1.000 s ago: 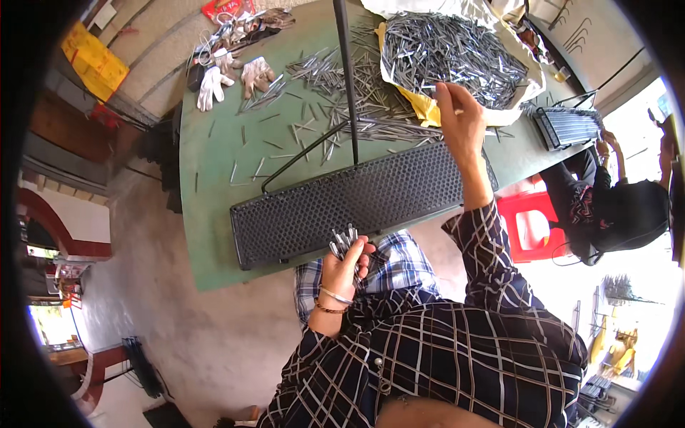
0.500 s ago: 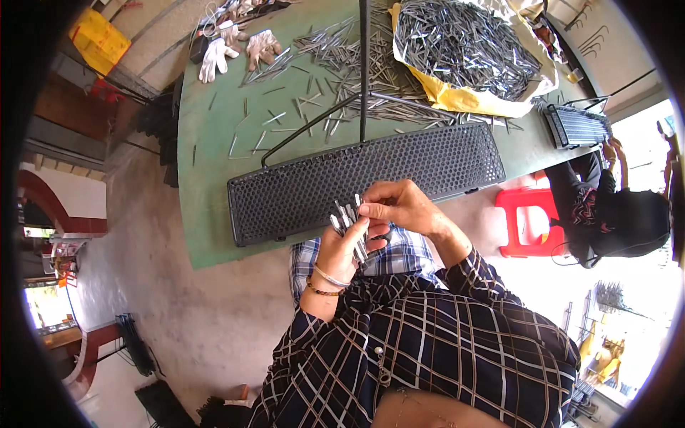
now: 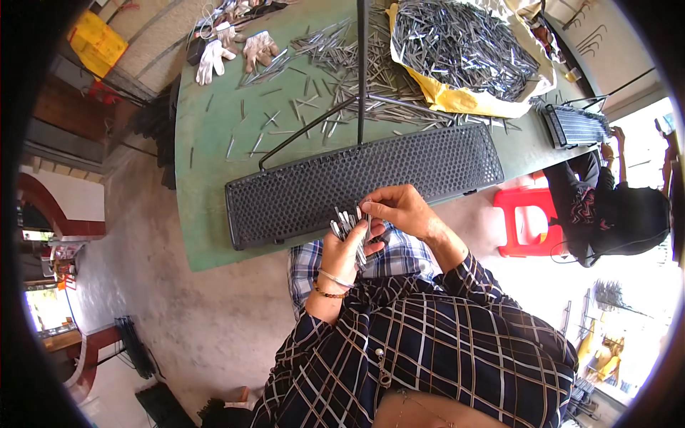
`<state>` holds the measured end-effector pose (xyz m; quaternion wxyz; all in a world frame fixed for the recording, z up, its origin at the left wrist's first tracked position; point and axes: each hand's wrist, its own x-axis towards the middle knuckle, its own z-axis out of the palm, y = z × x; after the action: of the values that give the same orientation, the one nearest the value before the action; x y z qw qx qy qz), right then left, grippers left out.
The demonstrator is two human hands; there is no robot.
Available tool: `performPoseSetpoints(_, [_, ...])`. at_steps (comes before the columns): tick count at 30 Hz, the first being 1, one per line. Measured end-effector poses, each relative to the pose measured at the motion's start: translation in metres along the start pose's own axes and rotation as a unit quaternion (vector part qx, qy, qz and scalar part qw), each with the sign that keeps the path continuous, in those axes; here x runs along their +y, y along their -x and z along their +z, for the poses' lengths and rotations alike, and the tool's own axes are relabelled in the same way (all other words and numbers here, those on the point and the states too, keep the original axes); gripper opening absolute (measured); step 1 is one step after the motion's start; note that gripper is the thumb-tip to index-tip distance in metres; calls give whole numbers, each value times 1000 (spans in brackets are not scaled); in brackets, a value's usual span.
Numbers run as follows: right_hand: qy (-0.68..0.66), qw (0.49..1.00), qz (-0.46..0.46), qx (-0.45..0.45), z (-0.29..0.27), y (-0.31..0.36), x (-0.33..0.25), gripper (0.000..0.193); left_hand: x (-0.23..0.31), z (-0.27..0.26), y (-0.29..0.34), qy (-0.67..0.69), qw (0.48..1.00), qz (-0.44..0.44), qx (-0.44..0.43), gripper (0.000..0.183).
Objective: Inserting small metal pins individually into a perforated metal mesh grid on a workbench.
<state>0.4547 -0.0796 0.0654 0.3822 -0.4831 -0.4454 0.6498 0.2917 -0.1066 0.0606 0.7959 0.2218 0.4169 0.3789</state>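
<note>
My left hand (image 3: 338,258) is closed around a bunch of short, thin metal strips (image 3: 346,222), their shiny ends fanning out above the thumb. Beside its thumb, my right hand (image 3: 407,210) pinches with thumb and forefinger at one strip by the edge of the bunch. Both hands are over my lap, just before the near edge of a black perforated metal panel (image 3: 307,185). That long panel lies on the green table (image 3: 207,207), with dark rods rising from its far side.
A yellow-edged white sack (image 3: 457,100) heaped with metal strips is at the far right. Loose strips (image 3: 335,50) are scattered across the table, with work gloves (image 3: 212,60) at far left. Another person (image 3: 606,214) handles a similar panel (image 3: 574,127) beside a red stool (image 3: 524,221).
My hands stay together around the strips, with only slight finger movement. The view has shifted a little. At right, the other person's hands have moved slightly.
</note>
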Motion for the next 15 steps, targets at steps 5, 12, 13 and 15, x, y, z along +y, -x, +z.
performPoseSetpoints(5, [41,987,-128,93,-13,-11,-12,21,-4,-8,-1,42,999,-33,5,29])
performPoseSetpoints(12, [256,909,-265,194,-40,-58,-31,21,-20,-19,-6,100,988,-103,-54,30])
performPoseSetpoints(13, [251,911,-272,182,-41,-63,-30,19,-20,-19,-7,99,988,-104,-54,30])
performPoseSetpoints(15, [267,903,-292,167,-44,-72,-24,17,-19,-18,-7,91,989,-105,-49,30])
